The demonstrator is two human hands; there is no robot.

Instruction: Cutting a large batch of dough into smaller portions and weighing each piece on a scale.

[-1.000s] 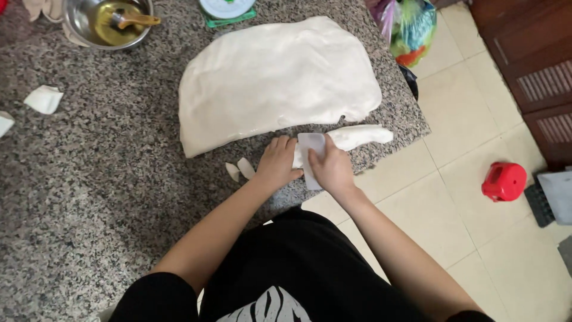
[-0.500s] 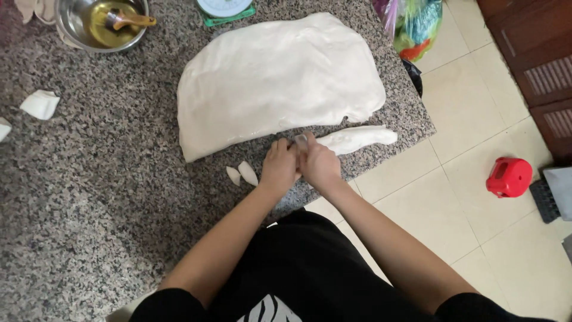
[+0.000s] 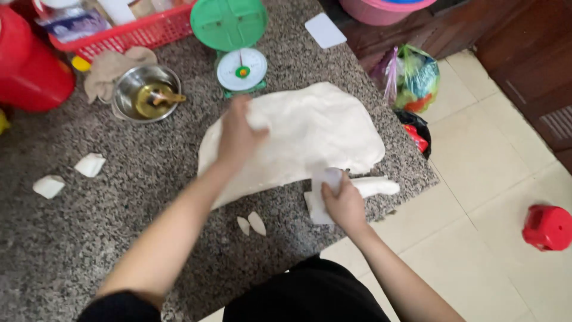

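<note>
Speckled grey granite counter (image 3: 71, 250), rough-grained, with a large sheet of pale dough (image 3: 322, 134), soft and matte, irregular in outline, spread across its middle. Left hand (image 3: 238, 134), blurred, closed on the far left edge of the dough sheet, lifting it slightly. Right hand (image 3: 342, 203) at the near counter edge, fingers curled shut around a small flat white dough piece (image 3: 319, 206), squarish, just beside a tapered dough strip (image 3: 375, 186) reaching toward the counter's edge. Two small leaf-shaped dough scraps (image 3: 251, 224) lying close together nearer the body; two more white lumps (image 3: 68, 176) well apart at the left.

Round steel bowl (image 3: 128, 89), shiny, holding yellowish liquid and a utensil, resting against a crumpled beige cloth (image 3: 110, 65). Green dial scale (image 3: 235, 42) just behind the dough. Red plastic basket (image 3: 137, 34) with packets inside, contents unclear. Tied plastic bag (image 3: 414, 77) of coloured items and a red stool (image 3: 548, 226) on the pale tiled floor.
</note>
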